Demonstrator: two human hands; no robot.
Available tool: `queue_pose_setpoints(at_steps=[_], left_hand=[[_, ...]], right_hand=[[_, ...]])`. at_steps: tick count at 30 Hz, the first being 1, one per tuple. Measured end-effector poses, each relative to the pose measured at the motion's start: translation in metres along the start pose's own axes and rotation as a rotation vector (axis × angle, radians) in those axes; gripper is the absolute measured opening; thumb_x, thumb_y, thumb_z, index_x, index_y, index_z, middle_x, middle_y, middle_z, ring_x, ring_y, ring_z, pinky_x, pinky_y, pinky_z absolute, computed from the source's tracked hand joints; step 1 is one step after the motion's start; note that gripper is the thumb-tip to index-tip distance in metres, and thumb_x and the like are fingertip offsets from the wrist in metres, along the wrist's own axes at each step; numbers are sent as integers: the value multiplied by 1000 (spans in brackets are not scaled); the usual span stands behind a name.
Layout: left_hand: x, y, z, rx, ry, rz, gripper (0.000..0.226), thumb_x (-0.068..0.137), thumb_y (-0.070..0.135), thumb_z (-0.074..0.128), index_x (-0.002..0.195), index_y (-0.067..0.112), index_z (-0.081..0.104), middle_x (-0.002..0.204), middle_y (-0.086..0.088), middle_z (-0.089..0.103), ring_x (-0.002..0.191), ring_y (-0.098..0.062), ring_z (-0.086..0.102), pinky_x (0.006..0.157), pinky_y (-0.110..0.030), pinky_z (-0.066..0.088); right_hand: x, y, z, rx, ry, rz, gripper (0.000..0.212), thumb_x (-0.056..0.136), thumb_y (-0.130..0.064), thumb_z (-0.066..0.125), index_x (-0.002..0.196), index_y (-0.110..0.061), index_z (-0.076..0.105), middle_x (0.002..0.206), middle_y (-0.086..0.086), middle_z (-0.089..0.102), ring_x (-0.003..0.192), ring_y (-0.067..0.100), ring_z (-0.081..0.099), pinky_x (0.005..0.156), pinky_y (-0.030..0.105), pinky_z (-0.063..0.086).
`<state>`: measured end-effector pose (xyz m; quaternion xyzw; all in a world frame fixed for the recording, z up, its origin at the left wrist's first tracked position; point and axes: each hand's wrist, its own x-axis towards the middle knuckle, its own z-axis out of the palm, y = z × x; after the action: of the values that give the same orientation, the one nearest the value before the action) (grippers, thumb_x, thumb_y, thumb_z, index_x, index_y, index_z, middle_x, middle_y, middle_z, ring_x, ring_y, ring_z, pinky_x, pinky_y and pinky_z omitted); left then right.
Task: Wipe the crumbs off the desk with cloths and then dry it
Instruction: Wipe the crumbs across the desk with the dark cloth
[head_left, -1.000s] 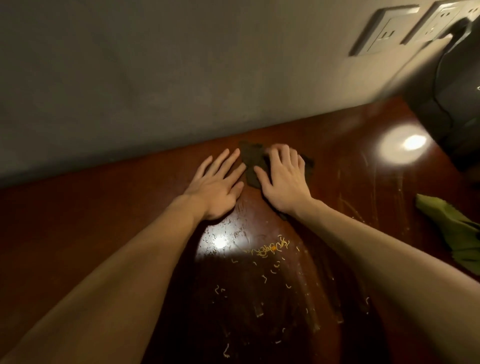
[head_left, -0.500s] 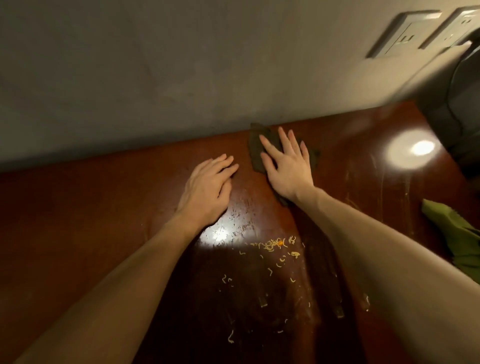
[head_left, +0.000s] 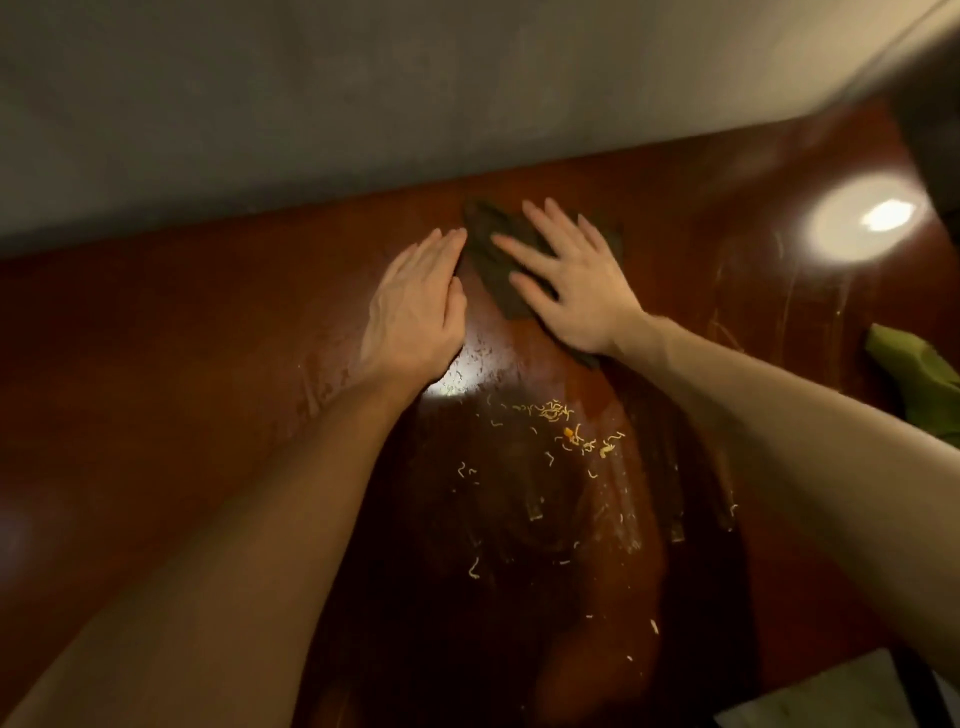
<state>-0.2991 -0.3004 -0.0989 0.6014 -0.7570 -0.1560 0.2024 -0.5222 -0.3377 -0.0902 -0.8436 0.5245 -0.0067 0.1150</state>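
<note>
Wiping stage, head view. The right hand (head_left: 576, 291) lies flat on a dark cloth (head_left: 480, 223) at the far edge of the desk (head_left: 182, 338), close under the wall (head_left: 311, 104). Its grip is open, with the fingers spread and pressing the fabric down rather than clutching it. The left hand (head_left: 415, 306) rests palm-down on the bare wood just beside the cloth, its grip likewise open, fingertips at the cloth's near-left edge. The crumbs (head_left: 558, 413), pale noodle-like bits, lie scattered nearer the person, apart from the cloth, so the sweep appears not yet to have reached them. The next move probably calls for drawing the pressed cloth toward the person, across the scatter, with even pressure so the bits gather rather than spread. A green cloth (head_left: 914, 379) waits untouched at the right edge, presumably for drying.
</note>
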Motion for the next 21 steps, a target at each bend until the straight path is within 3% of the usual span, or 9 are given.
queue_pose_setpoints(at_steps=[4, 10, 13, 17, 21], left_hand=[[-2, 2, -5, -19, 5, -2, 53, 106, 17, 42, 158, 8, 42, 160, -13, 47, 152, -23, 39, 128, -32, 18], [-3, 5, -10, -76, -4, -69, 49, 110, 24, 37, 155, 5, 42, 154, -15, 52, 145, -27, 47, 124, -41, 33], [-6, 3, -11, -23, -8, -34, 50, 110, 26, 36, 155, 6, 43, 158, -13, 48, 149, -26, 42, 125, -44, 31], [-10, -2, -10, 56, -29, -4, 50, 109, 26, 35, 153, 7, 48, 158, -14, 50, 151, -28, 40, 128, -44, 24], [-12, -12, -13, 82, -141, 66, 55, 110, 29, 30, 162, 12, 35, 168, -11, 35, 159, -26, 25, 131, -41, 13]], right_hand=[[28, -3, 2, -1, 48, 115, 52, 110, -54, 27, 161, -45, 30, 174, 5, 15, 162, 28, 5, 130, 51, 6], [-52, -48, 15, -40, -20, -23, 52, 112, -52, 27, 163, -45, 22, 175, 7, 7, 162, 29, -1, 130, 51, -1], [-80, -62, 20, -34, -54, -39, 53, 111, -55, 27, 162, -47, 21, 175, 2, 5, 162, 24, -3, 130, 47, -3], [-43, -51, 14, -10, -26, 47, 54, 109, -58, 28, 162, -49, 21, 175, 1, 10, 162, 24, 2, 130, 50, 3], [-17, -54, 17, 22, 31, 210, 58, 106, -63, 29, 161, -47, 27, 175, 2, 12, 162, 27, 3, 130, 52, 3]])
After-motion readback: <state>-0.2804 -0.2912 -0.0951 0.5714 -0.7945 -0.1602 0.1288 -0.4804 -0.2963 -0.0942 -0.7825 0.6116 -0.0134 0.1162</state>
